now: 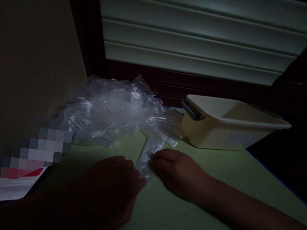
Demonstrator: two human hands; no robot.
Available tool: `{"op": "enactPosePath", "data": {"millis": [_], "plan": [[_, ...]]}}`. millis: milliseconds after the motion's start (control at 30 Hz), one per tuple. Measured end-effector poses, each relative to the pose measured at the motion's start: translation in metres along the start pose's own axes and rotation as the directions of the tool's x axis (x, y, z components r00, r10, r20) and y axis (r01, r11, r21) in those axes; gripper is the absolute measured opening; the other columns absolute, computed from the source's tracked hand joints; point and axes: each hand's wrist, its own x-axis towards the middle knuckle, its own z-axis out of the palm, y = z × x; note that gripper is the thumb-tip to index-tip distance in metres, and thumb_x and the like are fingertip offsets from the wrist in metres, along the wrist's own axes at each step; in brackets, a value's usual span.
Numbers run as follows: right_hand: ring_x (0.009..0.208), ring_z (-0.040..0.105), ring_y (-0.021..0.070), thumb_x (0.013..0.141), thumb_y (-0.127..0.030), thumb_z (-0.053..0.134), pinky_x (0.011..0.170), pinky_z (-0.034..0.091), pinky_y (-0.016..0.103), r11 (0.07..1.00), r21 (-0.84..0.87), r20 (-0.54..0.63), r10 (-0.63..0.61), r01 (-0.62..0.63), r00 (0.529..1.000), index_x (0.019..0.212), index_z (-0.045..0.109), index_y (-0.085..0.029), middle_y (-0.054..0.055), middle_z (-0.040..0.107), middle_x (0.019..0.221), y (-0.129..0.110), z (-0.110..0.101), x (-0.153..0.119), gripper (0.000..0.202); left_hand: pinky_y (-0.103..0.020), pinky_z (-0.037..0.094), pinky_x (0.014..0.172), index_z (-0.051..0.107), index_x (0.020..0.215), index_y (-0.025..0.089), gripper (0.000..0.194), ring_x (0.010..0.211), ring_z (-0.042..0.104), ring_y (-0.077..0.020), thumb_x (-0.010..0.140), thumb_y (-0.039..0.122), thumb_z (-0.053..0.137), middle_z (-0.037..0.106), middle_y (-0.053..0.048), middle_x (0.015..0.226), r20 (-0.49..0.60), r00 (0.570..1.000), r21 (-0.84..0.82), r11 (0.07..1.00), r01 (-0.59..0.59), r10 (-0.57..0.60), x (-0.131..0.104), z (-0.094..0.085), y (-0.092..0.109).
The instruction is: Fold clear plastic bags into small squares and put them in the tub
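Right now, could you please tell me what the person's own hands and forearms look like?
The right hand is ungloved, with no ring or watch discernible; the right forearm is bare, with no sleeve in view. The left hand looks ungloved too, but the left forearm is too shadowed to tell about a sleeve.

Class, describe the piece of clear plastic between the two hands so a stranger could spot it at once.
On the blue-edged green table, find the big crumpled heap of clear plastic left of the beige tub. Just in front, between the left hand and right hand, is the clear strip: narrow and fairly flat, unlike the bunched heap.
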Motion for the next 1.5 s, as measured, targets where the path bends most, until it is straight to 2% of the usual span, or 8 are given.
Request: {"op": "enactPosePath", "data": {"millis": [200, 433, 533, 800, 967, 1200, 1333, 1500], "plan": [[0.097, 0.068, 0.0207, 0.090, -0.005, 0.051, 0.086, 0.054, 0.031, 0.970, 0.221, -0.094, -0.086, 0.105, 0.992, 0.106, 0.070, -0.010, 0.015, 0.072, 0.107, 0.010, -0.001, -0.009, 0.026, -0.028, 0.049, 0.090, 0.056, 0.109, 0.016, 0.035, 0.096, 0.062, -0.0175, 0.085, 0.001, 0.034, 0.067, -0.006, 0.105, -0.033, 0.992, -0.012, 0.993, 0.121, -0.121, 0.003, -0.001, -0.011], [0.095, 0.068, 0.0214, 0.094, -0.011, 0.053, 0.083, 0.054, 0.034, 0.985, 0.105, -0.122, -0.126, 0.139, 0.985, 0.107, 0.069, -0.010, 0.014, 0.072, 0.104, 0.011, -0.003, -0.011, 0.021, -0.030, 0.052, 0.088, 0.060, 0.104, 0.015, 0.033, 0.095, 0.061, -0.0189, 0.083, 0.001, 0.038, 0.067, -0.008, 0.106, 0.081, 0.983, -0.118, 0.978, 0.173, -0.165, -0.002, 0.007, -0.013], [0.089, 0.068, 0.0206, 0.094, -0.011, 0.053, 0.080, 0.053, 0.034, 0.983, 0.099, -0.069, -0.149, 0.156, 0.986, 0.103, 0.070, -0.012, 0.012, 0.073, 0.098, 0.009, -0.005, -0.011, 0.020, -0.031, 0.050, 0.092, 0.059, 0.106, 0.015, 0.033, 0.099, 0.060, -0.0188, 0.086, 0.002, 0.036, 0.066, -0.008, 0.108, 0.043, 0.984, -0.177, 0.968, 0.180, -0.175, -0.004, 0.010, -0.012], [0.087, 0.066, 0.0209, 0.092, -0.010, 0.050, 0.080, 0.049, 0.035, 0.949, 0.314, -0.067, 0.046, -0.022, 0.997, 0.094, 0.067, -0.013, 0.011, 0.073, 0.092, 0.003, -0.004, -0.008, 0.018, -0.028, 0.053, 0.081, 0.064, 0.102, 0.017, 0.023, 0.092, 0.062, -0.0175, 0.088, 0.012, 0.047, 0.064, -0.006, 0.105, 0.059, 0.940, -0.347, 0.876, 0.335, -0.337, -0.001, 0.026, -0.016], [0.079, 0.066, 0.0198, 0.091, -0.010, 0.047, 0.074, 0.050, 0.033, 0.907, 0.414, -0.070, 0.115, -0.076, 0.991, 0.089, 0.067, -0.013, 0.010, 0.072, 0.085, 0.001, -0.005, -0.007, 0.021, -0.027, 0.050, 0.076, 0.068, 0.085, 0.018, 0.016, 0.085, 0.060, -0.0169, 0.083, 0.010, 0.054, 0.065, -0.002, 0.090, 0.101, 0.922, -0.378, 0.843, 0.383, -0.374, 0.007, 0.027, -0.021], [0.082, 0.063, 0.0224, 0.080, -0.012, 0.062, 0.076, 0.049, 0.036, 0.904, 0.377, -0.030, 0.228, -0.201, 0.973, 0.097, 0.066, -0.012, 0.010, 0.069, 0.089, -0.005, -0.002, -0.007, 0.017, -0.025, 0.048, 0.070, 0.066, 0.077, 0.017, 0.018, 0.080, 0.060, -0.0155, 0.086, 0.012, 0.052, 0.063, -0.001, 0.082, 0.120, 0.911, -0.391, 0.825, 0.408, -0.393, 0.012, 0.023, -0.024], [0.077, 0.060, 0.0194, 0.086, -0.019, 0.064, 0.074, 0.046, 0.032, 0.892, 0.413, -0.022, 0.210, -0.182, 0.977, 0.085, 0.066, -0.014, 0.007, 0.066, 0.081, -0.008, -0.001, -0.003, 0.006, -0.025, 0.047, 0.068, 0.066, 0.076, 0.017, 0.018, 0.077, 0.059, -0.0156, 0.086, 0.014, 0.052, 0.062, -0.001, 0.080, 0.103, 0.898, -0.388, 0.814, 0.432, -0.427, 0.011, 0.024, -0.024], [0.067, 0.056, 0.0145, 0.090, -0.018, 0.058, 0.064, 0.042, 0.026, 0.859, 0.451, -0.009, 0.277, -0.243, 0.961, 0.076, 0.063, -0.016, 0.002, 0.061, 0.071, -0.008, 0.000, 0.001, 0.015, -0.027, 0.046, 0.069, 0.065, 0.070, 0.019, 0.021, 0.077, 0.058, -0.0163, 0.089, 0.018, 0.054, 0.061, 0.000, 0.076, 0.084, 0.881, -0.373, 0.805, 0.460, -0.465, 0.013, 0.028, -0.024]]}}
